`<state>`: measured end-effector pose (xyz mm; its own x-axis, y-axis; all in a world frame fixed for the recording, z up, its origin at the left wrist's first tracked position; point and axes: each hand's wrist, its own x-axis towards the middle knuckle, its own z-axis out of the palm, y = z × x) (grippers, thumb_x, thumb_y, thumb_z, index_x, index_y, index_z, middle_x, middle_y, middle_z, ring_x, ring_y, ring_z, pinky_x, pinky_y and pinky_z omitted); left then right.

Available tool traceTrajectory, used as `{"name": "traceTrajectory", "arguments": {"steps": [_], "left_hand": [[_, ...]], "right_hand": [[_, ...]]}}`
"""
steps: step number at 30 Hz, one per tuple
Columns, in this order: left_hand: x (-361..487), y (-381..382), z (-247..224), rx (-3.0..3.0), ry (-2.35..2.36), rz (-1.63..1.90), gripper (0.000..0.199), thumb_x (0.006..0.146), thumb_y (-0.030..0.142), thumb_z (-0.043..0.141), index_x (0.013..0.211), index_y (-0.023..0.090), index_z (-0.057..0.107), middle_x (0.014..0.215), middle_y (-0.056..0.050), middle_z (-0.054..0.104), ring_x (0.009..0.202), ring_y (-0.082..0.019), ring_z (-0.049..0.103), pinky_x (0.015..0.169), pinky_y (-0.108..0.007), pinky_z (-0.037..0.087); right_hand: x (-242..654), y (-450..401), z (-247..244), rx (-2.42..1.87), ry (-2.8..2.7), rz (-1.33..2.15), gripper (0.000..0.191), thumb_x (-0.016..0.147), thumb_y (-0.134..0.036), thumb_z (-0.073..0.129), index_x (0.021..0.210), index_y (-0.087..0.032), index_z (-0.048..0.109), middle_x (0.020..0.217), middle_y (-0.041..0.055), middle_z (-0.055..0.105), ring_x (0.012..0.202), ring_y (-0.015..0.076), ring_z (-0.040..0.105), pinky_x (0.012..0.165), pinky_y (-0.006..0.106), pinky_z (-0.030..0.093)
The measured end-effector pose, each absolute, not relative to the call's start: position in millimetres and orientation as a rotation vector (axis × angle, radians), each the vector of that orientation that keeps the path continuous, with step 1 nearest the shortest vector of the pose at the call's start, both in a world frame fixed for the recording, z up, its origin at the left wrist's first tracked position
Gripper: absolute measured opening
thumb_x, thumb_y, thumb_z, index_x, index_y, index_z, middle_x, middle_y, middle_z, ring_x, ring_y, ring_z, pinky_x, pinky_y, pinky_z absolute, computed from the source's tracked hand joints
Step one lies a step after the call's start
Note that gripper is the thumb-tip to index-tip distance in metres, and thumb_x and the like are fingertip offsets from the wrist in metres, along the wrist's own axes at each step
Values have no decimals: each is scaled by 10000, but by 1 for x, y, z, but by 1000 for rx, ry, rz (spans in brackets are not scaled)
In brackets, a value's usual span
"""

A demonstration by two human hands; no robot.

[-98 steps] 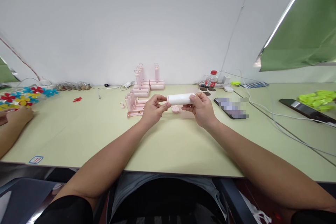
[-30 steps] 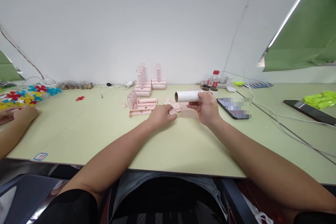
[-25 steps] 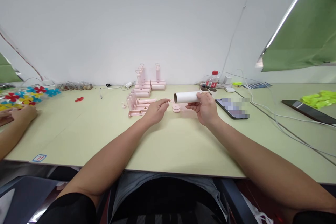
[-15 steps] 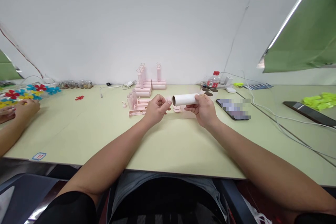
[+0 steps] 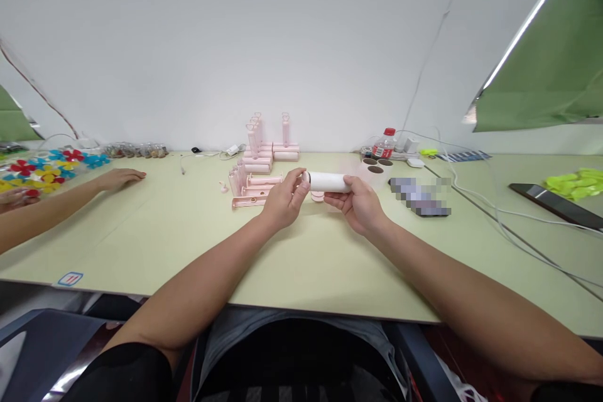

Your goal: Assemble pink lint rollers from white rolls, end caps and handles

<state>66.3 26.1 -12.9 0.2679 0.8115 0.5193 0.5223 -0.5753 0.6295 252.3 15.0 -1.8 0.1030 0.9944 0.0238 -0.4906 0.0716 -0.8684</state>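
My right hand [image 5: 362, 204] is wrapped round the right end of a white lint roller refill roll [image 5: 328, 182], held level above the table. At the roll's left end, my left hand [image 5: 283, 201] pinches a small pale pink end cap [image 5: 306, 178] against the dark core opening. How far the cap sits inside cannot be seen. Below the roll lie pink round caps [image 5: 317, 196], partly hidden by it. Left of my left hand are pink lint roller frames [image 5: 249, 202] and upright clear-pink pieces [image 5: 237, 176]. Behind them stand lint rollers with upright handles [image 5: 286, 154].
White refill rolls [image 5: 375, 170] stand on end at the right, near a red-capped bottle [image 5: 384, 146] and a phone [image 5: 419, 196]. White cables [image 5: 490, 201] cross the table's right side. At the far left, a co-worker's hand [image 5: 123, 178] rests near colourful plastic flowers [image 5: 47, 171].
My left hand has brought the pink cap to the roll's left end, and the roll has shifted slightly left. The co-worker's arm has reached right, where a red flower lay.
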Motion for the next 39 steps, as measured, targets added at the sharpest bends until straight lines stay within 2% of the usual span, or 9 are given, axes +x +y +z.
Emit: {"name": "traceTrajectory", "arguments": {"steps": [10, 15, 18, 21, 24, 27, 29, 35, 39], "left_hand": [[66, 22, -9, 2310, 1339, 1150, 494, 999, 466, 335, 1401, 198, 439, 1069, -75, 717, 928, -228, 674, 767, -318, 464], [66, 21, -9, 2269, 1259, 1168, 512, 994, 476, 349, 1413, 191, 413, 1175, -98, 692, 962, -227, 674, 806, -330, 472], [67, 20, -9, 2210, 1185, 1263, 597, 974, 510, 393, 1480, 209, 295, 1387, -148, 561, 1022, -227, 657, 794, -324, 497], [70, 19, -10, 2154, 1150, 1633, 767, 922, 536, 480, 1528, 220, 131, 1568, -206, 277, 1195, -262, 558, 864, -364, 509], [76, 15, -14, 2162, 1130, 1898, 806, 877, 487, 552, 1520, 210, 152, 1546, -207, 271, 1292, -302, 454, 1006, -452, 447], [84, 7, -18, 2294, 1038, 1594, 728, 866, 405, 571, 1503, 230, 265, 1489, -174, 375, 1247, -296, 497, 972, -443, 478], [89, 2, -20, 2329, 974, 1379, 737, 859, 371, 575, 1520, 251, 271, 1516, -161, 356, 1221, -281, 526, 926, -411, 510], [92, -1, -24, 2452, 813, 1265, 884, 864, 279, 546, 1585, 285, 34, 1644, -122, 163, 1393, -301, 396, 1035, -452, 470], [95, -1, -29, 2610, 739, 1244, 911, 865, 243, 535, 1586, 244, -21, 1628, -133, 228, 1442, -296, 336, 1138, -507, 363]], "right_hand": [[250, 14, -5, -841, -760, 1327, 80, 896, -239, 543, 938, -175, 522, 759, 36, 668, 636, 171, 704, 664, 342, 660], [249, 14, -4, -863, -721, 1364, 96, 911, -238, 511, 961, -159, 531, 749, 54, 679, 631, 168, 705, 665, 318, 655], [249, 15, -3, -850, -684, 1382, 105, 905, -241, 523, 958, -152, 536, 745, 68, 679, 623, 173, 704, 656, 305, 653], [249, 14, -1, -855, -651, 1377, 100, 917, -247, 507, 949, -156, 534, 730, 68, 676, 625, 175, 704, 654, 298, 652], [246, 13, 2, -860, -621, 1340, 88, 926, -240, 490, 943, -164, 532, 703, 52, 666, 618, 165, 697, 642, 282, 649], [243, 12, 3, -836, -605, 1305, 85, 926, -245, 486, 949, -175, 529, 717, 43, 668, 609, 158, 691, 632, 280, 645], [243, 12, 3, -817, -602, 1289, 85, 930, -260, 484, 947, -185, 520, 746, 40, 673, 634, 158, 697, 649, 292, 647], [251, 11, 4, -679, -681, 1211, 209, 853, -281, 652, 923, -229, 463, 869, 8, 664, 783, 165, 720, 755, 339, 641], [255, 9, 7, -606, -753, 1225, 330, 784, -274, 712, 984, -265, 449, 911, -25, 651, 853, 180, 718, 747, 393, 641]]}}
